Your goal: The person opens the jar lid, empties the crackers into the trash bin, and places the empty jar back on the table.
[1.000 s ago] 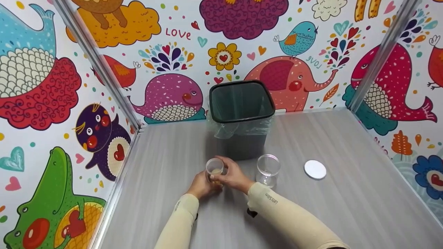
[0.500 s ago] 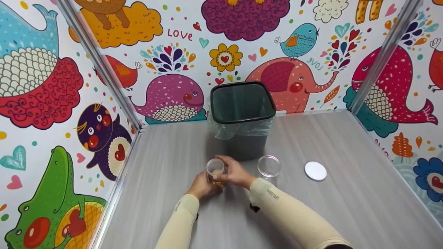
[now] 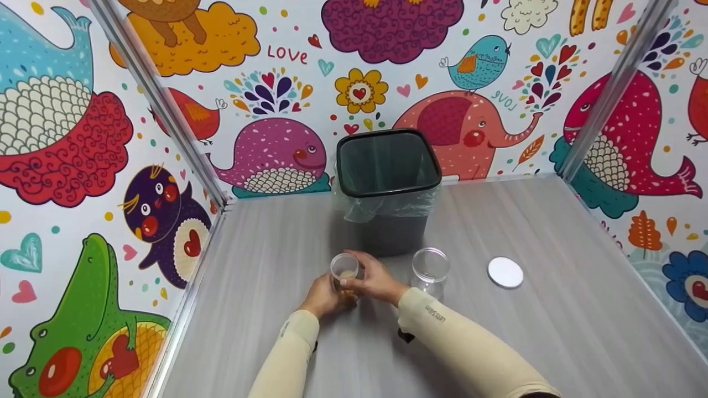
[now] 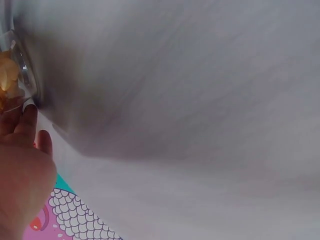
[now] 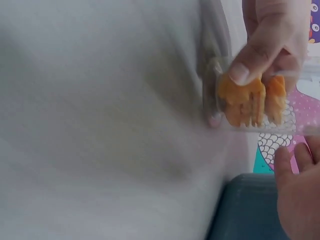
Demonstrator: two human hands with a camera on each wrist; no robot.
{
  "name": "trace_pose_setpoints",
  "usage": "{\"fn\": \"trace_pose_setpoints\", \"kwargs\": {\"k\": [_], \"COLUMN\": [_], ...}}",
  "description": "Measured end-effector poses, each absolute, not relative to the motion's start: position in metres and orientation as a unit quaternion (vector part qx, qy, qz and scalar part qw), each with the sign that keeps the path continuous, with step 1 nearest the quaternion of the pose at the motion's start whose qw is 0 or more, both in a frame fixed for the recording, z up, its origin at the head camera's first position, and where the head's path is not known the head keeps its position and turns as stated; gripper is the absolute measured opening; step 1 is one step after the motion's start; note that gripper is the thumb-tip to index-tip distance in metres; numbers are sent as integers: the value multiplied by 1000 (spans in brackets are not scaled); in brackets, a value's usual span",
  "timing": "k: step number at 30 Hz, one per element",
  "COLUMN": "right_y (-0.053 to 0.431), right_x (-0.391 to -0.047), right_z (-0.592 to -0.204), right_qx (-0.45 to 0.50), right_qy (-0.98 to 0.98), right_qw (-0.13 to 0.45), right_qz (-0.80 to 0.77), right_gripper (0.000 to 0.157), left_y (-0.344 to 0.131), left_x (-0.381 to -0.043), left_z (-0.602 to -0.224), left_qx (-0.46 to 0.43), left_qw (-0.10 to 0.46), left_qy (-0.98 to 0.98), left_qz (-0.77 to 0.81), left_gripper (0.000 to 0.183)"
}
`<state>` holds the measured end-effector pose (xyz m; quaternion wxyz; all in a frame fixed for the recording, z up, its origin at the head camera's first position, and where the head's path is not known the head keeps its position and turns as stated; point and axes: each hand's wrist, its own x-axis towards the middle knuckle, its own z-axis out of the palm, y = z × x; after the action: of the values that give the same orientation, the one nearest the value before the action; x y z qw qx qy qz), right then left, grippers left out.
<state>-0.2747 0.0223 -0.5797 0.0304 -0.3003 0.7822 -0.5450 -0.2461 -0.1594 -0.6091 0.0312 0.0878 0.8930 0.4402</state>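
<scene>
In the head view, both hands hold a clear plastic jar (image 3: 344,265) in front of the bin, its lidless mouth facing up. My left hand (image 3: 323,297) grips the lower part; in the right wrist view its thumb (image 5: 241,73) presses the wall. Near the mouth, my right hand (image 3: 376,279) curls its thumb and fingers round the jar. Orange, ridged snack pieces (image 5: 245,102) show through the wall, gathered toward the base. The base sits close to the tabletop. At its edge, the left wrist view shows fingertips (image 4: 30,112).
A second clear jar (image 3: 430,266), also lidless, stands beside the right wrist. Farther right lies a round white lid (image 3: 505,272). A dark bin (image 3: 390,232) with a clear liner stands behind the hands. Patterned panels enclose the grey table (image 3: 265,249) at the back and sides.
</scene>
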Motion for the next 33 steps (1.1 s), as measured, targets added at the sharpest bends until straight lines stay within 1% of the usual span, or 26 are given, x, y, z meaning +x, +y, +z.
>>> {"fn": "trace_pose_setpoints", "kwargs": {"k": [3, 6, 8, 11, 14, 17, 23, 30, 33], "right_y": [26, 28, 28, 27, 26, 24, 21, 19, 18], "right_x": [-276, -276, -275, -273, -271, -269, -265, -267, -268], "right_z": [-574, -571, -572, -577, -582, -586, -588, -584, -580], "right_qx": [-301, -300, -296, -286, -282, -287, -295, -273, -271], "right_qy": [795, 801, 806, 809, 802, 792, 793, 831, 836], "right_qw": [56, 65, 56, 23, -13, -33, -50, -52, -47], "right_qz": [-524, -514, -510, -513, -526, -538, -531, -483, -474], "right_gripper": [74, 76, 78, 78, 73, 67, 67, 78, 77], "left_y": [-159, -159, -160, -159, -159, -158, -158, -159, -159], "left_x": [-246, -245, -245, -245, -245, -243, -243, -246, -247], "left_z": [-610, -611, -611, -610, -608, -605, -607, -609, -609], "left_qx": [87, 88, 90, 88, 88, 90, 89, 90, 90], "left_qw": [33, 33, 33, 37, 36, 31, 29, 21, 21], "left_qy": [886, 884, 885, 888, 890, 890, 892, 899, 902], "left_qz": [454, 458, 455, 450, 447, 445, 443, 429, 423], "left_gripper": [64, 67, 67, 64, 63, 65, 69, 73, 72]}}
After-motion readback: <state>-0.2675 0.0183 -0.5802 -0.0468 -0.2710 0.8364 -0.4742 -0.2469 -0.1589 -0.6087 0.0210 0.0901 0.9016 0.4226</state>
